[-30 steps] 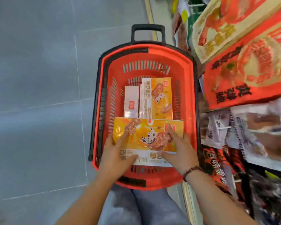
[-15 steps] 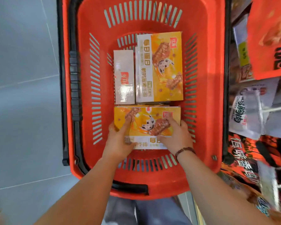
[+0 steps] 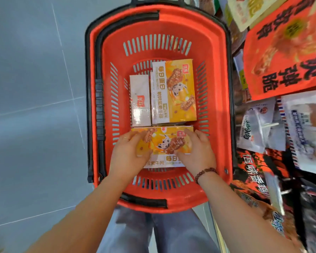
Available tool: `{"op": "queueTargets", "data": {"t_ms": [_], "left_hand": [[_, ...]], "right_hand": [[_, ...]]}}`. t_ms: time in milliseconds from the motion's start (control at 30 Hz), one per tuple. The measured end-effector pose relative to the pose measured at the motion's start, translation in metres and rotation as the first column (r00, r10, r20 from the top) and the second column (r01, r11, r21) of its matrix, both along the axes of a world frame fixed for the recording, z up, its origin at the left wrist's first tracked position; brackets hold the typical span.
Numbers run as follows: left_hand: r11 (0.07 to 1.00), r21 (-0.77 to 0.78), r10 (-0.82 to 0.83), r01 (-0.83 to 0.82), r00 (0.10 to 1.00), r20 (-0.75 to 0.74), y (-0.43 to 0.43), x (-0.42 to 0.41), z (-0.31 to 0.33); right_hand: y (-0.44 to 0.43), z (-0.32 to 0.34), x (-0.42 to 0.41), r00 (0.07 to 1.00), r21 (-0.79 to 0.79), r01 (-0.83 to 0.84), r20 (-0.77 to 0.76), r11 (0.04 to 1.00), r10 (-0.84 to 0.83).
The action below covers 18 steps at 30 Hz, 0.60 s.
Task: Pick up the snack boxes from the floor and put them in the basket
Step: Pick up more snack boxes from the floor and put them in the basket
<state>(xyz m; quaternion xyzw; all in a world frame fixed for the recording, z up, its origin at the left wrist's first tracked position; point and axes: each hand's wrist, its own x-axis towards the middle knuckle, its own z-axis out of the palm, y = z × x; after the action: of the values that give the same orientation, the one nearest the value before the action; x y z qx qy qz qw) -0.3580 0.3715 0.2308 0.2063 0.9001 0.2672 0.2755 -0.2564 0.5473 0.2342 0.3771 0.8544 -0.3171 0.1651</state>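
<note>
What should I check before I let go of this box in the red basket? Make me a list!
1. Is the near snack box inside the walls of the red basket? Ok.
2. Are the left hand and right hand both holding it? Ok.
3. Is it resting flat on the basket bottom? Cannot tell, because the hands hide its near edge.
4. Is it off the white box and the far yellow box? Ok, it lies beside them.
5. Are more boxes left on the grey floor? Cannot tell; none in view.

Snack packets [image 3: 257, 130] alongside (white, red, black)
</note>
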Motion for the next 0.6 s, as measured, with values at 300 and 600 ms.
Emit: {"op": "queueTargets", "data": {"t_ms": [300, 600], "left_hand": [[0.957, 0.289, 0.034, 0.012, 0.988, -0.154, 0.001, -0.022, 0.162], [0.813, 0.493, -0.211, 0.309, 0.946, -0.245, -0.039, -0.067, 0.283]], "right_hand": [[-0.030, 0.155, -0.008, 0.889, -0.053, 0.201, -0.409, 0.978, -0.205], [-0.110, 0.272, 0.008, 0.729, 0.149, 0.488, -0.611, 0.860, -0.308]]}}
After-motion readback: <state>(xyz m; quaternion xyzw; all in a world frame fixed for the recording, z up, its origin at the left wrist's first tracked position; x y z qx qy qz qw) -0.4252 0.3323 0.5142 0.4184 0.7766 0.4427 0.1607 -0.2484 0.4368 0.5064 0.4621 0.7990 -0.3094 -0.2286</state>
